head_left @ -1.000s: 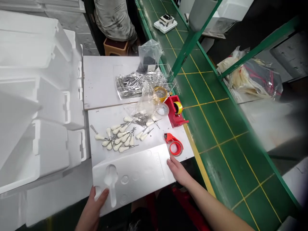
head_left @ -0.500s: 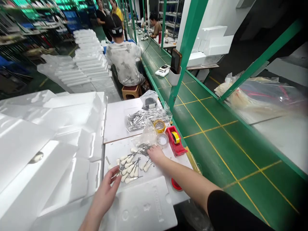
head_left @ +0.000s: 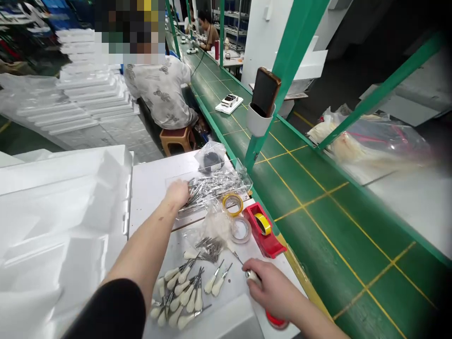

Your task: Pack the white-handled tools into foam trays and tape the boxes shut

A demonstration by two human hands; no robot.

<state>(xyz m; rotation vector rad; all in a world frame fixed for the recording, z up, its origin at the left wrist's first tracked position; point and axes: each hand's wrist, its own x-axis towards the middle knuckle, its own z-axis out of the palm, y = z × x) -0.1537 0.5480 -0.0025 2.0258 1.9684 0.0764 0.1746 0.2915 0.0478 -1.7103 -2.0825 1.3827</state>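
My right hand [head_left: 271,287] is closed around a small screwdriver [head_left: 253,278] with a cream handle, its thin metal shaft pointing up and left. At the clear tray of small metal pieces [head_left: 215,183], my left hand [head_left: 178,194] reaches over the left end; its fingertips are hidden among the pieces. Several more cream-handled screwdrivers [head_left: 187,292] lie in a loose pile on the white table. Two others [head_left: 217,282] lie a little apart, to the right of the pile. Short metal shafts [head_left: 211,248] spill from a clear plastic bag [head_left: 215,221] between the tray and the pile.
Beside the bag are a yellow tape roll [head_left: 232,205], a clear tape roll [head_left: 241,230] and a red tape dispenser [head_left: 259,230]. White foam trays [head_left: 70,216] stand at left. A green conveyor [head_left: 296,188] carries a model car [head_left: 229,100]. A person [head_left: 160,94] sits ahead.
My left hand has gone from beside the screwdriver pile up to the clear tray. My right hand has left the metal shafts and come nearer, now with a screwdriver in it.
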